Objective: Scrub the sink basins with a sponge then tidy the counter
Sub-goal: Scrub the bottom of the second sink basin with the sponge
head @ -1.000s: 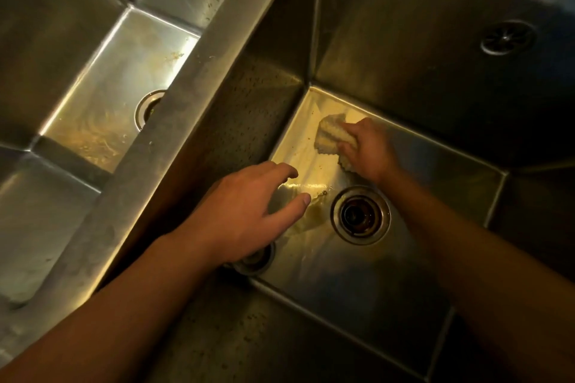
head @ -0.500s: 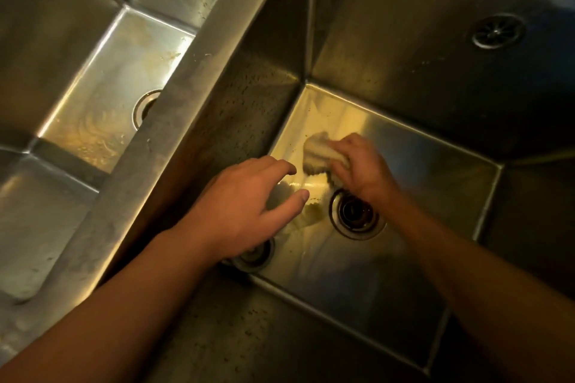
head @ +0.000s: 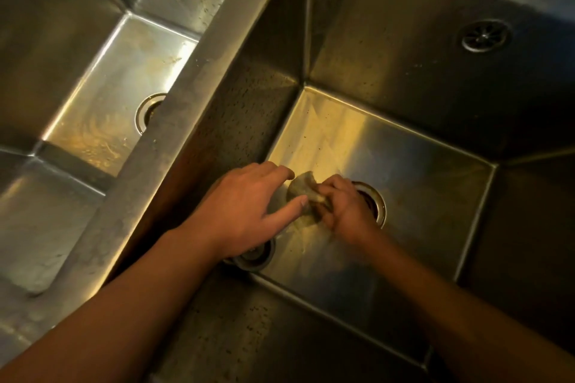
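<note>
Steel double sink fills the view, dim yellow light. Right basin (head: 404, 165) runs from centre to 3 o'clock, and the left basin (head: 102, 96) sits at 9 to 10 o'clock across the divider (head: 193, 109). Right hand (head: 345, 208) has its fingers curled round the sponge (head: 300, 188), pressing it on the right basin floor at 9 o'clock of the drain (head: 380, 207). Left hand (head: 245, 205) hangs over the same floor with fingers spread, holding nothing, thumb tip just beside the sponge; we cannot tell if it touches steel. Round strainer (head: 258, 256) peeks out under its wrist. We judge the scrubbing partway done: the floor by the drain is in hand, and specks still dot the wall below the divider and the near wall at 6 o'clock. Left basin floor shows swirl marks and residue; we cannot tell if it has been scrubbed. Counter is out of view, so tidying is probably still left.
</note>
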The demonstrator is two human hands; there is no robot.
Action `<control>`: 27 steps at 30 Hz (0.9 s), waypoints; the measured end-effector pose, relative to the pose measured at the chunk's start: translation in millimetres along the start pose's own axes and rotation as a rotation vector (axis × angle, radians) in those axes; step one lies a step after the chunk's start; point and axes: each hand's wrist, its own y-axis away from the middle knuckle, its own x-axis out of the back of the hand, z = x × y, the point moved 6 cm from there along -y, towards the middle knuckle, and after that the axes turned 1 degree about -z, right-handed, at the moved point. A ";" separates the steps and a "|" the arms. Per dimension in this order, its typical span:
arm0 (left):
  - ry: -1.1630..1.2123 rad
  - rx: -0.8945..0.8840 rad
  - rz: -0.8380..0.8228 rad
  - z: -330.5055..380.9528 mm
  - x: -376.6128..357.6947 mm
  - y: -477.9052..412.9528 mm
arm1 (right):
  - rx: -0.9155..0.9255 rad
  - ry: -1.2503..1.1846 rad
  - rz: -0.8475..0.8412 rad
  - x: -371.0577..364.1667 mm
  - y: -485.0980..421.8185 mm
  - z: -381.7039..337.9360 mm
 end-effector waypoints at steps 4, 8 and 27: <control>-0.014 -0.012 0.010 -0.5 -1.9 -1.0 | -0.006 -0.010 0.167 33.9 -21.3 1.6; 0.002 -0.002 0.021 -2.1 -0.2 -1.9 | -0.063 0.059 0.271 53.9 -50.2 11.3; 0.085 0.032 0.049 -7.3 2.1 -3.0 | 0.000 0.199 0.366 96.1 -116.7 7.7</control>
